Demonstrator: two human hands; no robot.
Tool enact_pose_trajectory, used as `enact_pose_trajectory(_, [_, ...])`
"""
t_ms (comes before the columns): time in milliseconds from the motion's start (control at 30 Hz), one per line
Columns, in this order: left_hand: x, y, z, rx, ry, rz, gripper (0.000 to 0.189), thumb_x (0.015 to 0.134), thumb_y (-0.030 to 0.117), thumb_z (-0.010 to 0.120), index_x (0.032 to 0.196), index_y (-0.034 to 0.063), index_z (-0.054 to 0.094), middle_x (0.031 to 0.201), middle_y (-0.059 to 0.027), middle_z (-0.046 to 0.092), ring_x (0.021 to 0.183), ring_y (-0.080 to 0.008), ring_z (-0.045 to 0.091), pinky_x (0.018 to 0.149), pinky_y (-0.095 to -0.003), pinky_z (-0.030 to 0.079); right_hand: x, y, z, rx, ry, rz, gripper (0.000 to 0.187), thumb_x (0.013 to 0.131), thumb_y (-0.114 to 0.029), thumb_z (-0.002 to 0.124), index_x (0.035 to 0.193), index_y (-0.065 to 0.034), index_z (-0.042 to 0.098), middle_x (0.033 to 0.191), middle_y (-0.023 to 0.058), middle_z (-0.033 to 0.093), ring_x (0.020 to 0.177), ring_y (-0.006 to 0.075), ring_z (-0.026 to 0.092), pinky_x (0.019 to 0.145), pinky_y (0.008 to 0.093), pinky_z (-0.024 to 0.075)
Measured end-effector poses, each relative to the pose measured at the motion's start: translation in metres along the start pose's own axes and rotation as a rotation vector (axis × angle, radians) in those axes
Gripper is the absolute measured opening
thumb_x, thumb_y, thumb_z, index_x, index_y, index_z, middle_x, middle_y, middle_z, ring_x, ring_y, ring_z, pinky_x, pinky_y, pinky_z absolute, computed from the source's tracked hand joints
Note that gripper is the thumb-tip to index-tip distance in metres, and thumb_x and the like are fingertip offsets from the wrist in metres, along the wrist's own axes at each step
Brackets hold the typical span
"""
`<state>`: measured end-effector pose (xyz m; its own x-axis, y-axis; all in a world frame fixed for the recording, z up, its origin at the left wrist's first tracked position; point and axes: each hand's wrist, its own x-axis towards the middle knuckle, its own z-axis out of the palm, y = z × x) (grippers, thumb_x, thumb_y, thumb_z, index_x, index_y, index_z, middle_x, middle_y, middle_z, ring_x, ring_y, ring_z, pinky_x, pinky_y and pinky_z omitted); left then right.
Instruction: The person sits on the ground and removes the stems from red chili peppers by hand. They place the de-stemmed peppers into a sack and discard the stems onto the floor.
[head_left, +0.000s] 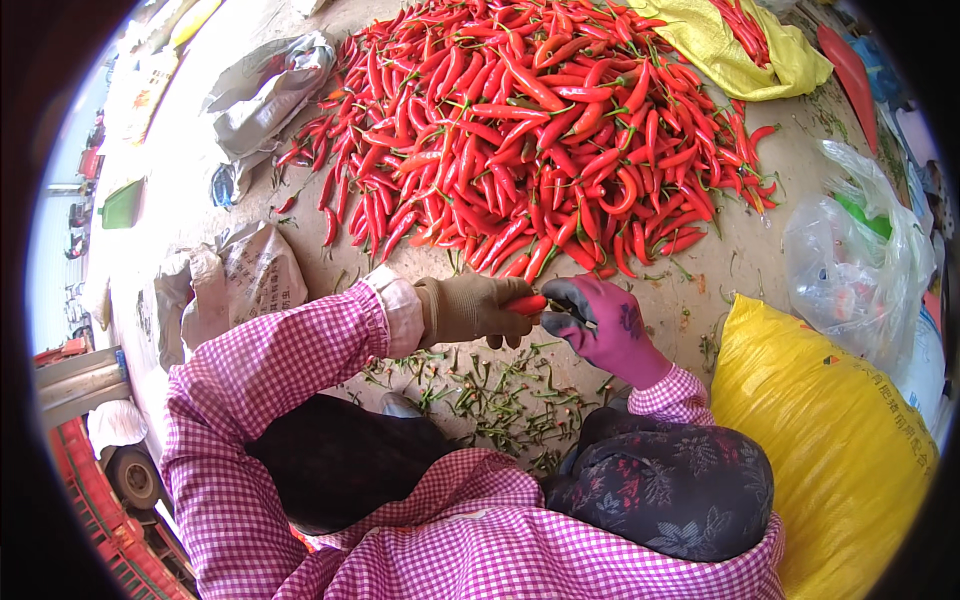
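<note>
My left hand (469, 309), in a brown knit glove, grips a red chili pepper (527, 305) whose end points right. My right hand (604, 319), in a pink glove with dark grey fingertips, meets that end. Its thumb and a finger lie on either side of the pepper's stem (556, 306); whether they pinch it cannot be made out. Just beyond both hands spreads a large heap of red chili peppers (517, 142), many with green stems. Loose green stems (510, 401) litter the floor between my knees.
A bulging yellow woven sack (817, 442) leans close on my right, below a clear plastic bag (855, 262). Another yellow sack (697, 45) holds peppers at the far right. Crumpled pale sacks (262, 97) and a printed sack (259, 274) lie on the left.
</note>
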<state>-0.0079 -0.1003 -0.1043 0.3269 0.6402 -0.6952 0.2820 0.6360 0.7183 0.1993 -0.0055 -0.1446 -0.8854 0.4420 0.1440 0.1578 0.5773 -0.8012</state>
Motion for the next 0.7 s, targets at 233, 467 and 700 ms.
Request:
enact_pose_trajectory(233, [-0.006, 0.011, 0.006, 0.753, -0.047, -0.011, 0.035, 0.086, 0.025, 0.060, 0.116, 0.0085, 0.054, 0.080, -0.0142, 0.064, 0.078, -0.0269, 0.066, 0.070, -0.0385, 0.052, -0.004, -0.005, 0.017, 0.168, -0.046, -0.087, 0.021, 0.079, -0.021, 0.070, 0.087, -0.0041, 0.061, 0.074, 0.0138, 0.061, 0.066, 0.0303, 0.061, 0.062, 0.0364, 0.0472])
enact_pose_trajectory(467, [-0.003, 0.000, 0.026, 0.810, 0.155, 0.032, 0.034, 0.083, 0.029, 0.062, 0.109, 0.0109, 0.052, 0.065, -0.0173, 0.060, 0.065, -0.0376, 0.063, 0.060, -0.0464, 0.049, -0.017, -0.031, 0.019, 1.134, -0.205, 0.486, 0.013, 0.078, -0.002, 0.066, 0.088, 0.0037, 0.061, 0.076, 0.0040, 0.063, 0.076, 0.0060, 0.057, 0.065, 0.0269, 0.0489])
enact_pose_trajectory(700, [0.005, -0.014, 0.014, 0.933, 0.109, -0.101, 0.028, 0.088, 0.033, 0.056, 0.109, 0.0149, 0.059, 0.079, -0.0135, 0.067, 0.076, -0.0338, 0.066, 0.069, -0.0449, 0.051, -0.033, -0.020, 0.033, 0.451, -0.597, -0.140, 0.026, 0.076, -0.017, 0.069, 0.099, -0.0080, 0.063, 0.083, 0.0093, 0.065, 0.072, 0.0267, 0.063, 0.068, 0.0351, 0.0498])
